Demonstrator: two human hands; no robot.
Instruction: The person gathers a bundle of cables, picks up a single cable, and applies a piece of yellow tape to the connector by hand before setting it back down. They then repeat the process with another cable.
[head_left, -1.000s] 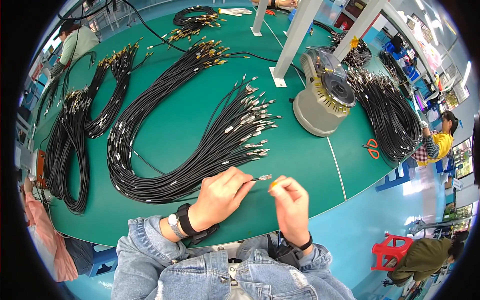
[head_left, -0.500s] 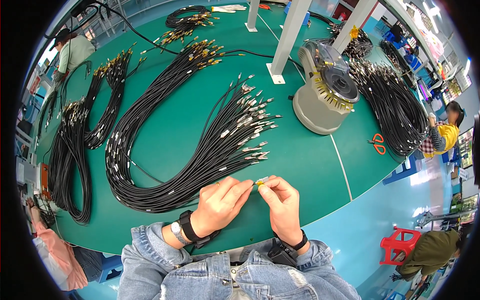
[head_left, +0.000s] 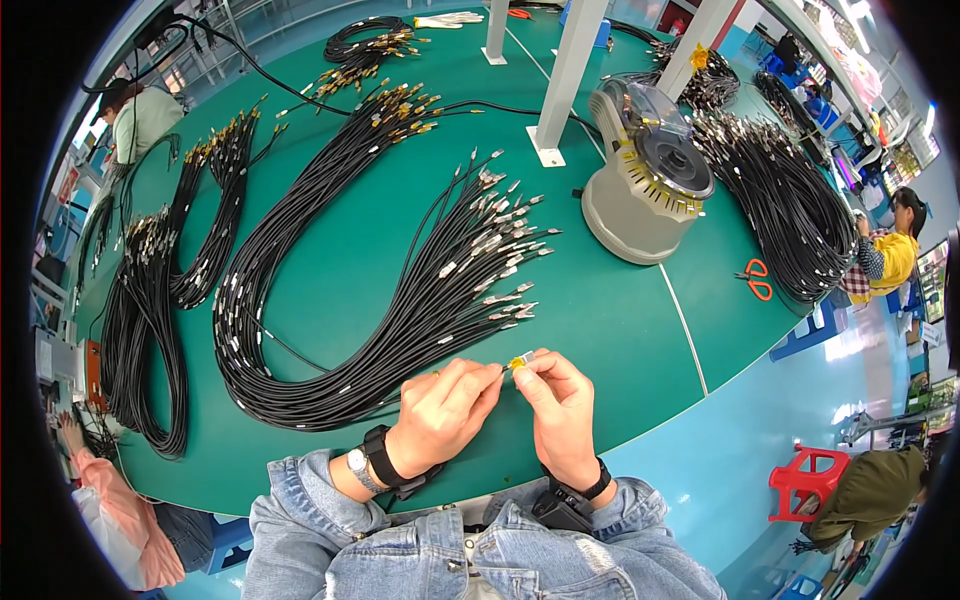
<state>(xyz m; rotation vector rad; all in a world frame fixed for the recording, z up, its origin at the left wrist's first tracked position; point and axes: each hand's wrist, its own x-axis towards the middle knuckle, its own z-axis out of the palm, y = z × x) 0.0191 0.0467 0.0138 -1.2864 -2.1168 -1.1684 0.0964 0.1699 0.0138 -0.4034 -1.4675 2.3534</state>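
Close to the table's front edge, my left hand [head_left: 445,412] is pinched on the end of a thin black cable. My right hand [head_left: 562,412] meets it, thumb and fingers closed at the silvery connector [head_left: 528,356] on that cable end. A small piece of yellow tape [head_left: 517,364] lies against the connector by my right fingertips; how far round it goes, I cannot tell. Just beyond my hands, a thick bundle of black cables [head_left: 290,345] curves in a U, with metal ends fanned toward the right and yellow-wrapped ends at the top.
A grey round tape dispenser [head_left: 640,215] with yellow strips stands beyond my right hand, beside a white post [head_left: 565,90]. Orange-handled scissors [head_left: 757,280] lie at the right. More cable bundles lie left [head_left: 150,330] and right [head_left: 790,210]. Co-workers sit around the table.
More yellow tape shows at the connector between my fingertips. Both hands keep nearly the same place, and the whole view has shifted slightly.
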